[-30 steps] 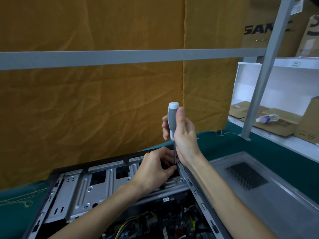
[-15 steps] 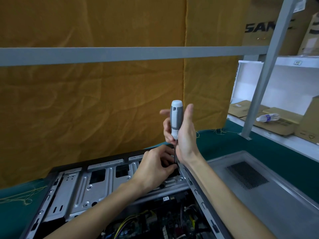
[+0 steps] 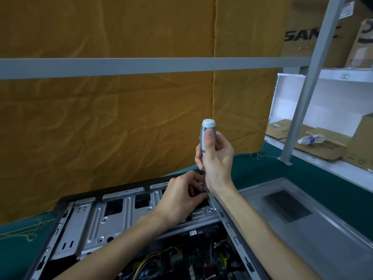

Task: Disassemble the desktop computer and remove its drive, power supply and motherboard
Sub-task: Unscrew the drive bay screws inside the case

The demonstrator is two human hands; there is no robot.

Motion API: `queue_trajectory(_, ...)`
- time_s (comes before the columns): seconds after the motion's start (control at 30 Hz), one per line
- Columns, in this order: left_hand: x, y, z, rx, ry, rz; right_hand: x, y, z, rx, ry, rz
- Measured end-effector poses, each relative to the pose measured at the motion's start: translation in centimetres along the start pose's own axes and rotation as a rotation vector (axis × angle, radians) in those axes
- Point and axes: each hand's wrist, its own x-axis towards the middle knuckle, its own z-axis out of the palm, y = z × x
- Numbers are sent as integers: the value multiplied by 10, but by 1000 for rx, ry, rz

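Right hand (image 3: pixel 217 158) upright around screwdriver (image 3: pixel 206 136), left hand (image 3: pixel 181 196) at shaft.

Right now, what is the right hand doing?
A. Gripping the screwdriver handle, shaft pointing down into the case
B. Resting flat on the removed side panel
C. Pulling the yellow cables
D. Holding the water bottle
A: the right hand grips the upright screwdriver, its shaft running down beside the left hand at the case's drive bracket.

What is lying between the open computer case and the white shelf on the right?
In the head view, the detached grey side panel lies flat on the green table cloth between the case and the shelf. Beyond the panel, the cloth is bare.
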Motion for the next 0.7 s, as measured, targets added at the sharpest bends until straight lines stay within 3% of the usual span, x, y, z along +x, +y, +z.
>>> queue_trajectory(0.13, -2, 1, 0, 23, 17, -2, 14, -10, -1, -31, 6, 48)
queue_trajectory(0.27, -3, 2, -5, -87, 110, -26, 37, -31, -11, -180, -107, -59)
queue_trajectory(0.37, 1, 4, -13, -448, 234, -205, 31, -29, -36, -561, -257, -27)
queue_trajectory(0.5, 6, 9, -19, -1086, 97, -531, -4, -13, -61, -768, -437, 71)
queue_trajectory(0.7, 1, 17, -16, -1222, 21, -564, -20, -10, -58, -763, -367, -57)
